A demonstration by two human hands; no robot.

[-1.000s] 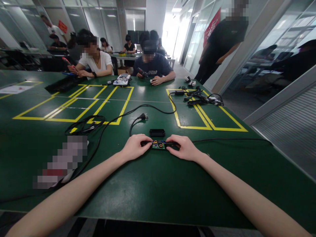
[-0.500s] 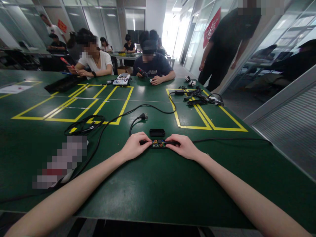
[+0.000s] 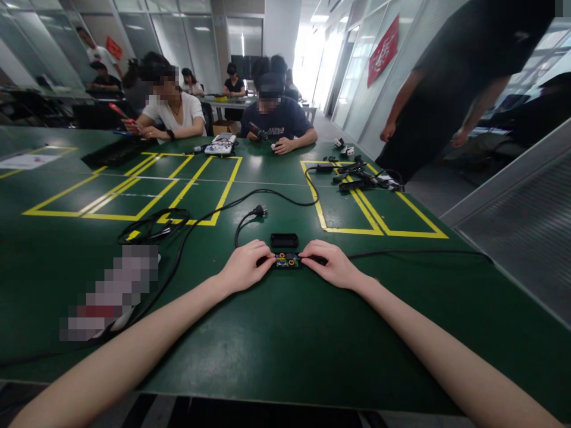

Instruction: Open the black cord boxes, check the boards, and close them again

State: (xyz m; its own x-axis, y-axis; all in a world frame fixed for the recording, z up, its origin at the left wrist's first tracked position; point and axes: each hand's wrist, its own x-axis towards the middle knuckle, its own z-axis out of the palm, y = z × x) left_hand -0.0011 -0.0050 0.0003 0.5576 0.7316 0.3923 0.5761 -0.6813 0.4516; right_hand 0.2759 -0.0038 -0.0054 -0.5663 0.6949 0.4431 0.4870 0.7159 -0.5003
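A small circuit board (image 3: 286, 260) with copper-coloured rings and blue wires lies in an open black plastic case half (image 3: 288, 267) in front of me. My left hand (image 3: 247, 265) is closed at the left end, thumb and fingers pinching the black cable there. At the right end my right hand (image 3: 329, 264) pinches the other black cable (image 3: 379, 254), which runs off to the right. The fingertips touch the case ends and hide the cable entries. Just beyond, apart from both hands, a second black case half (image 3: 284, 240) lies hollow side up.
A black power plug (image 3: 259, 211) lies behind my left hand. Coiled cable (image 3: 154, 226) and a blurred-out long object (image 3: 113, 291) are on the left. Tangled black adapters and cords (image 3: 357, 175) lie at back right. Co-workers sit across the green table (image 3: 232, 345); a person (image 3: 455, 89) stands at right.
The circuit board, raised and tilted before, now sits lower and flatter inside the case half. My hands stay at its ends with small shifts. The standing person has come nearer on the right.
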